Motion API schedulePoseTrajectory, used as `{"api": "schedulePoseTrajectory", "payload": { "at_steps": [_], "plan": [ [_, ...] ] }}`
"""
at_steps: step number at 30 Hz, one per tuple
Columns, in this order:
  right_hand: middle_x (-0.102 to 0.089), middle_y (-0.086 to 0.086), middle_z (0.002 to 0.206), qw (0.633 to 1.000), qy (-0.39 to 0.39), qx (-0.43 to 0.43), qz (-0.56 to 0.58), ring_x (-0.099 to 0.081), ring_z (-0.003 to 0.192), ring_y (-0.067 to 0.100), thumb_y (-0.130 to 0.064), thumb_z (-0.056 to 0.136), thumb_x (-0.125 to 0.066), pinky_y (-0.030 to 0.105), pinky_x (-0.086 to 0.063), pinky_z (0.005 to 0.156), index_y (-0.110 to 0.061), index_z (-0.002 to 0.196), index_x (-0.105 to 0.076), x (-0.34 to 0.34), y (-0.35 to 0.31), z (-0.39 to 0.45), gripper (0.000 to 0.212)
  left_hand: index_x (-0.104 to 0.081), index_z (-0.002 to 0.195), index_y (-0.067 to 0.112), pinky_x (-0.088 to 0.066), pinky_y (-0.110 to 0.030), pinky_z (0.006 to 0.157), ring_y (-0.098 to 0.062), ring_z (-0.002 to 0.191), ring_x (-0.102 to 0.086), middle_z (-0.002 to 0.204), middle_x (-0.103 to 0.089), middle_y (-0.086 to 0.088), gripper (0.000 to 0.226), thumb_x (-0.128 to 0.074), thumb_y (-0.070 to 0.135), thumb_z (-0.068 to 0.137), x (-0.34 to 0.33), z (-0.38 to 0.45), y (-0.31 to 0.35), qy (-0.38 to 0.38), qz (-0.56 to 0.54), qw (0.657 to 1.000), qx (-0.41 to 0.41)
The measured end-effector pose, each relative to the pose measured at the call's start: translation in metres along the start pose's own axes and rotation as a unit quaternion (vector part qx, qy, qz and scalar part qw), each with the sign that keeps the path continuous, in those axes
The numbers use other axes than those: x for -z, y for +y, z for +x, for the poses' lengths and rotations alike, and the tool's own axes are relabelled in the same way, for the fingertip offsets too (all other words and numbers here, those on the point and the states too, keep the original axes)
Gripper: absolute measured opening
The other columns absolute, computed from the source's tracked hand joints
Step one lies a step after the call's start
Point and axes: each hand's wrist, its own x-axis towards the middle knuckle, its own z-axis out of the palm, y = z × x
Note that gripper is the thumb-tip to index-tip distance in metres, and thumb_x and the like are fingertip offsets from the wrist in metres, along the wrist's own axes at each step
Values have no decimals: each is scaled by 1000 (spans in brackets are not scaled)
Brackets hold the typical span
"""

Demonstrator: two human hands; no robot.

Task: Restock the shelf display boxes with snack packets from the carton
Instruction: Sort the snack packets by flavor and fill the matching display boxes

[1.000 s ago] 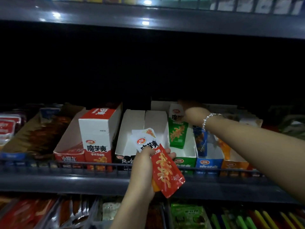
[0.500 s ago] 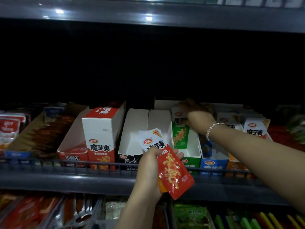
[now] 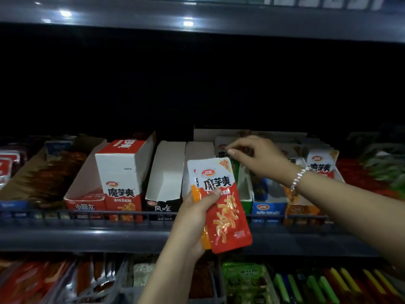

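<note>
From the head view, the left hand (image 3: pixel 192 218) holds a small stack of snack packets (image 3: pixel 223 205) at six o'clock, its grip closed around a red one with an orange one behind. The right hand (image 3: pixel 258 159) reaches to one o'clock over the green display box (image 3: pixel 244 194), fingers loosely curled; whether they pinch anything I cannot tell. The stack could fan out and slip past the shelf rail (image 3: pixel 131 215), since only a thumb pins it. The carton is out of view, and the shelf's back is too dark to read.
</note>
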Motion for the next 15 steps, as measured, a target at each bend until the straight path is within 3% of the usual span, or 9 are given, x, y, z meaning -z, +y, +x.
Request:
{"api": "schedulePoseTrajectory", "payload": {
  "at_steps": [3,7,9,11,15],
  "plan": [
    [-57,-13,103,992,-97,-30,69,-55,86,2,-39,95,-47,16,-42,67,-30,122,-56,15,-7,-22,29,-62,107,16,-55,-50,84,-31,87,-72,94,-74,-11,29,-72,14,80,-2,0,-7,16,50,998,-23],
    [-63,-6,86,963,-95,-123,219,-59,68,5,-40,98,-38,9,-40,51,-22,115,-61,40,-9,-44,34,-65,100,15,-56,-51,83,-30,82,-72,89,-75,-10,27,-76,13,76,-13,-2,-16,24,88,995,-49],
    [-64,-6,83,966,-133,-123,182,-61,63,0,-44,90,-53,9,-41,48,-25,110,-59,53,-7,-53,29,-65,97,15,-56,-50,82,-29,82,-72,87,-75,-9,26,-78,11,74,-21,-4,-21,17,118,991,-62],
    [-63,-7,83,963,-189,-129,145,-61,58,-4,-36,77,-73,10,-41,46,-26,109,-53,62,-4,-61,38,-66,100,15,-57,-49,82,-27,81,-72,88,-75,-6,32,-80,12,72,-31,-5,-26,5,147,986,-73],
    [-66,-3,95,952,-225,-175,113,-67,69,10,-29,68,-83,21,-50,49,-28,102,-46,73,3,-74,50,-67,99,18,-57,-43,80,-21,81,-73,88,-76,-1,35,-83,17,68,-51,-7,-35,-5,186,978,-94]
  ]
}}
